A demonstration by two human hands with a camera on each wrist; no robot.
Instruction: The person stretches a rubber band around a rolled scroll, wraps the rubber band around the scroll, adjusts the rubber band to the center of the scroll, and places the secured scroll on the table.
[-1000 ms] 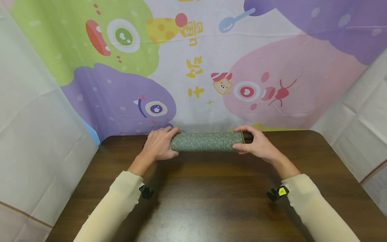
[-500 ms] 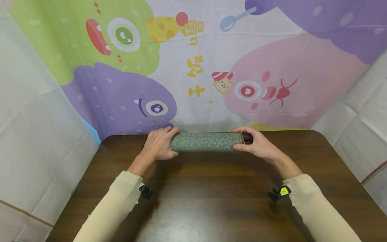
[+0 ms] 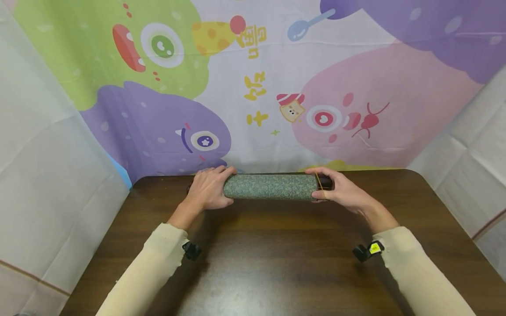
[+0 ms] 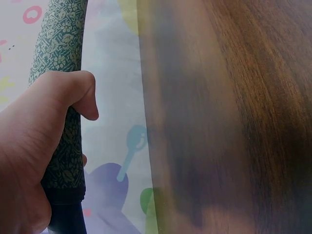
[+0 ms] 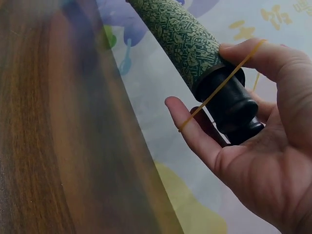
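Note:
A rolled-up scroll point(image 3: 272, 186) in green patterned brocade lies crosswise between the hands, near the far edge of the table. My left hand point(image 3: 209, 186) grips its left end, thumb wrapped over the brocade in the left wrist view. At the right end a black roller knob point(image 5: 234, 107) sticks out toward the palm of my right hand point(image 3: 348, 193). A yellow rubber band point(image 5: 222, 85) is stretched taut across the spread fingers of that hand and crosses over the knob. One of its fingertips point(image 5: 226, 50) touches the brocade near its edge.
The dark wooden table point(image 3: 261, 259) reaches toward the body. Behind it hangs a curtain point(image 3: 253, 145) printed with cartoon monsters, close to the scroll. Pale cloth point(image 3: 39, 131) closes off the left side, with more white cloth point(image 3: 474, 145) on the right. Small black cameras sit at both wrists.
My right hand has shifted slightly to the right with the rubber band, its thumb sliding toward the scroll's end. The scroll's right end sits slightly lower in view. My left hand is almost still.

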